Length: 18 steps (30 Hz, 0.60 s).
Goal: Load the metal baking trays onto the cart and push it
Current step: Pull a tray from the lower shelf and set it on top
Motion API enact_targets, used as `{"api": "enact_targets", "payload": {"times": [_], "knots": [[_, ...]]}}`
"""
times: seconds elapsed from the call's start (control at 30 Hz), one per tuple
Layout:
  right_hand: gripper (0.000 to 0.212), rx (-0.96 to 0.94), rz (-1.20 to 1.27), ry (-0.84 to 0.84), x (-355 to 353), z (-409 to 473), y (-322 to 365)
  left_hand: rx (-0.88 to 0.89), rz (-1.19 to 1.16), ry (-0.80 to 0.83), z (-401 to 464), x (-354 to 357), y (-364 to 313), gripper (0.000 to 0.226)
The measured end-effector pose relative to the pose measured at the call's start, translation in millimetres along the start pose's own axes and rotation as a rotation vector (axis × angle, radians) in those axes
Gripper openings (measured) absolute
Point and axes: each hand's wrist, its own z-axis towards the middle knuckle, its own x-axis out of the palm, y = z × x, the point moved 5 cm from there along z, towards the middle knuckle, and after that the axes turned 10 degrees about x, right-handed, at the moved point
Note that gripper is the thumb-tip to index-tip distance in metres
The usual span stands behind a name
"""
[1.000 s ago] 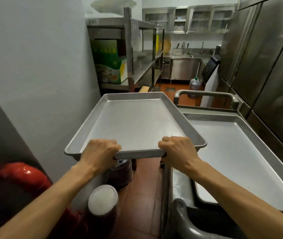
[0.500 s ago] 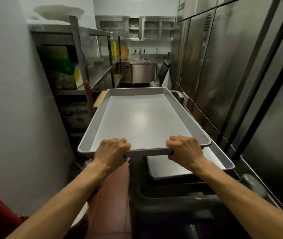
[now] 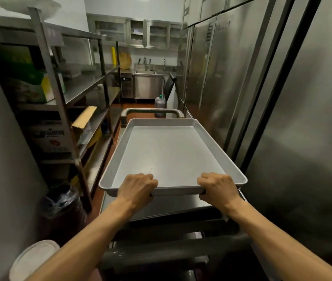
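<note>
Tray near edge in both hands.

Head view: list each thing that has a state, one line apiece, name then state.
Top tray: empty, held by its near rim above the cart.
Lower tray: lying on the cart, mostly covered.
Left hand: closed on the top tray's rim.
Right hand: closed on the top tray's rim.
Cart: nobody holds its handle.
Fridge doors: shut.
Water bottle: upright on the floor.

cart mostly hidden under the tray

lower tray shows only a strip at six o'clock; held tray covers the rest; shelf boxes blurred.
</note>
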Motion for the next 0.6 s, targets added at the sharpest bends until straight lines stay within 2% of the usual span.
{"api": "enact_targets", "payload": {"times": [0.27,0.6], "knots": [[0.035,-0.067,0.053,0.029,46.4,0.6,-40.4,-0.073,-0.048,0.061,28.2,33.7,-25.1,0.001],[0.039,-0.129,0.104,0.044,83.4,2.3,-52.3,-0.098,-0.051,0.115,37.6,67.8,-32.3,0.009]]}}
